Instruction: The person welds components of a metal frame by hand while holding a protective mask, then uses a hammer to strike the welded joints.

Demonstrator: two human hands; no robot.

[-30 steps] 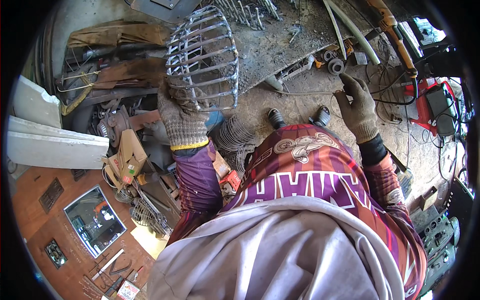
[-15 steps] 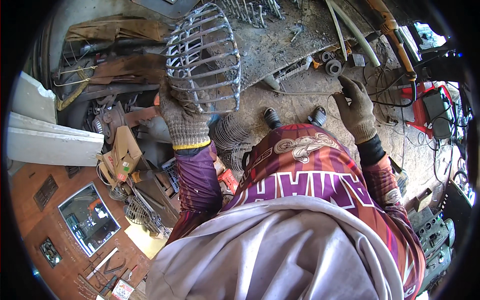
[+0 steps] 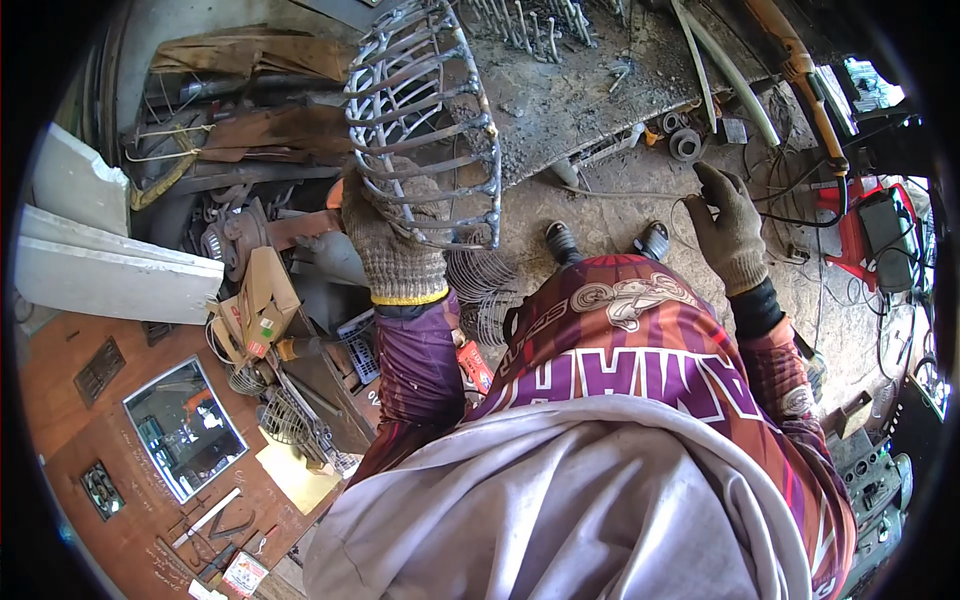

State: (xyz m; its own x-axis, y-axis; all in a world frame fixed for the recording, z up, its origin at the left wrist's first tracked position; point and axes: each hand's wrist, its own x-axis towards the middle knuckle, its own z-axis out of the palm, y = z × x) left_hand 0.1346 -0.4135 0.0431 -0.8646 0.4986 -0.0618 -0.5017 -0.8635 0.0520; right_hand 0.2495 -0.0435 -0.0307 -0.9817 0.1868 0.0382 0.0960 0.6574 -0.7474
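Observation:
A cage of welded metal bars [image 3: 455, 132], curved and basket-like, is held up at the upper left over the edge of the worktable. My left hand [image 3: 405, 240], in a grey knitted glove with a yellow cuff edge, is closed on its lower end; some fingers are hidden behind the bars. My right hand [image 3: 732, 228], gloved too, hovers over the floor to the right with thumb and fingers apart, holding nothing visible. A thin cable [image 3: 625, 193] passes close to its thumb; whether they touch I cannot tell.
The metal worktable [image 3: 590, 110] carries upright rods [image 3: 540, 38] and grit. Coiled wire rings [image 3: 478, 285] lie beside my left forearm. A corded orange power tool [image 3: 800, 70] is at the upper right, near a red-and-grey machine [image 3: 885, 235]. Cardboard [image 3: 265, 290] sits left.
The whole scene has shifted slightly to the right in view. The cage sits a little differently in my left hand's grasp, its top nearer the picture's upper edge. My right hand remains apart from it.

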